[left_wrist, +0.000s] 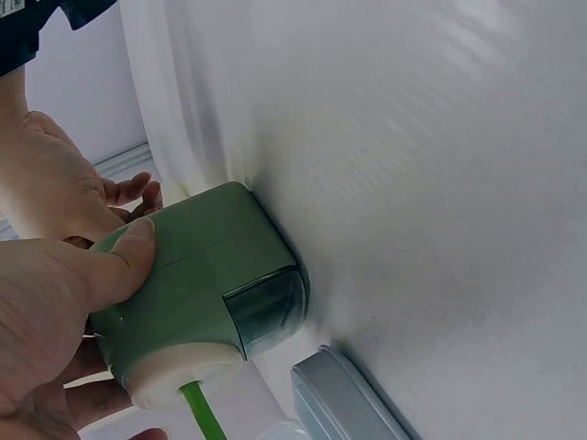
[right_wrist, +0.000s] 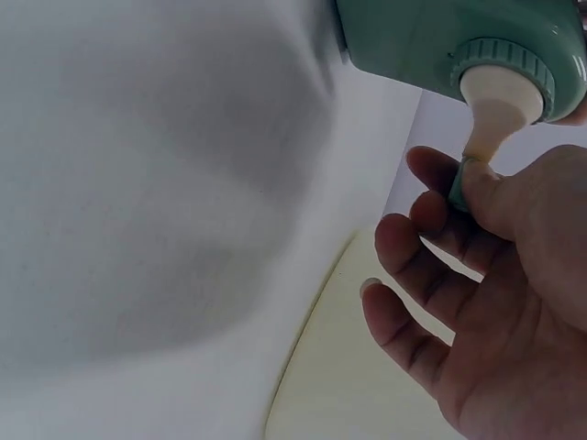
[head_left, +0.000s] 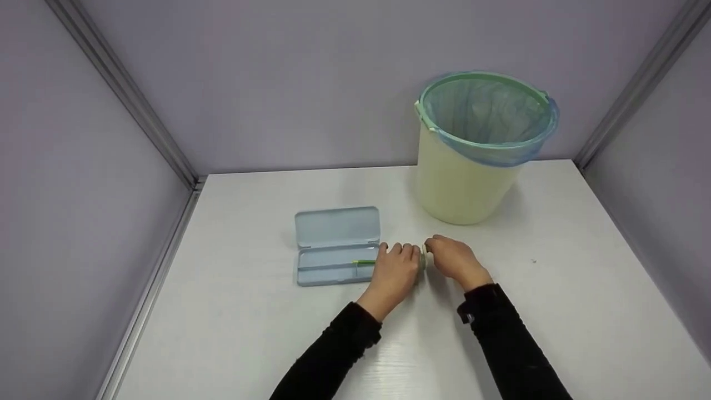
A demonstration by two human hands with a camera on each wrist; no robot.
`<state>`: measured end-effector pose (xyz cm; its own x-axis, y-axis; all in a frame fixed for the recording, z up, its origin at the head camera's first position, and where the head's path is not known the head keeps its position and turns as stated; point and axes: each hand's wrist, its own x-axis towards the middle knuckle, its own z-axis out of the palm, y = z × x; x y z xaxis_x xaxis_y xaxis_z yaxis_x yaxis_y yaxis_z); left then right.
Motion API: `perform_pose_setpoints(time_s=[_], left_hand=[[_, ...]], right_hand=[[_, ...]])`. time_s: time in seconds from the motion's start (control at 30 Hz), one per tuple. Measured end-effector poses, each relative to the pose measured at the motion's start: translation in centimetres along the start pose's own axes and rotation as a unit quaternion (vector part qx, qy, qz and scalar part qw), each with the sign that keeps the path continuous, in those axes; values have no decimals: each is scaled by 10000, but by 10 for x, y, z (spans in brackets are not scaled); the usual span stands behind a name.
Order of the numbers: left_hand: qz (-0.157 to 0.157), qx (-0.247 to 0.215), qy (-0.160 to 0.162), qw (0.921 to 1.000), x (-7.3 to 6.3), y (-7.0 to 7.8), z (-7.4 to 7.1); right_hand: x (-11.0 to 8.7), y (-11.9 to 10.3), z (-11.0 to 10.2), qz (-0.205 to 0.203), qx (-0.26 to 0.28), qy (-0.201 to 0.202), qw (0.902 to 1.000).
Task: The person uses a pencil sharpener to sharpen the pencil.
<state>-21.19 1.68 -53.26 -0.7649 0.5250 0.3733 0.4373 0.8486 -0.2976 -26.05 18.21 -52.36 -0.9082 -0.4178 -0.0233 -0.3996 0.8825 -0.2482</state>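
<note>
Long black sleeves (head_left: 328, 358) end in dark, uneven-edged cuffs (head_left: 364, 326).

Spreads flat as a white table (head_left: 244, 333), carrying an open pale-blue case (head_left: 338, 228), a green sharpener (left_wrist: 197, 261) and a cream bin (head_left: 464, 186).

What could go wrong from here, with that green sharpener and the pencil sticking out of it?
The sharpener might twist or slide if the left hand loosens its hold when the right hand turns the crank. The pencil could wobble or work loose, as no fingers visibly grip it. Its free end appears over the open pencil case, so it might drop in there.
</note>
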Motion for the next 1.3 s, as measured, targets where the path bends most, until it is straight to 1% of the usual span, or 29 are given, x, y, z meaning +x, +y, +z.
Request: perform_pose_setpoints(time_s=[0.1, 0.23, 0.37, 0.47, 0.8, 0.97, 1.03, 1.17, 1.3], left_hand=[[-47, -39, 66, 10000, 0, 1, 0], [-133, -97, 100, 9998, 0, 3, 0], [-142, -152, 61, 9998, -1, 3, -1], [-148, -165, 2, 9998, -1, 4, -2], [-246, -177, -70, 9995, -1, 6, 1], [-269, -196, -201, 9992, -1, 5, 2], [-281, -259, -243, 9990, 0, 5, 1], [-282, -253, -197, 9991, -1, 5, 1], [-320, -206, -171, 9991, -1, 7, 0]], right_hand=[[1, 2, 2, 55, 114, -49, 9999], [2, 4, 4, 86, 259, 24, 9996], [1, 6, 7, 159, 388, 76, 9991], [0, 6, 10, 123, 438, 133, 9989], [-1, 5, 12, -154, 446, 278, 9985], [-2, 6, 13, -395, 419, 426, 9974], [-2, 7, 15, -425, 419, 427, 9973], [-4, 7, 19, -374, 502, 312, 9975], [-7, 8, 23, -550, 386, 357, 9971]])
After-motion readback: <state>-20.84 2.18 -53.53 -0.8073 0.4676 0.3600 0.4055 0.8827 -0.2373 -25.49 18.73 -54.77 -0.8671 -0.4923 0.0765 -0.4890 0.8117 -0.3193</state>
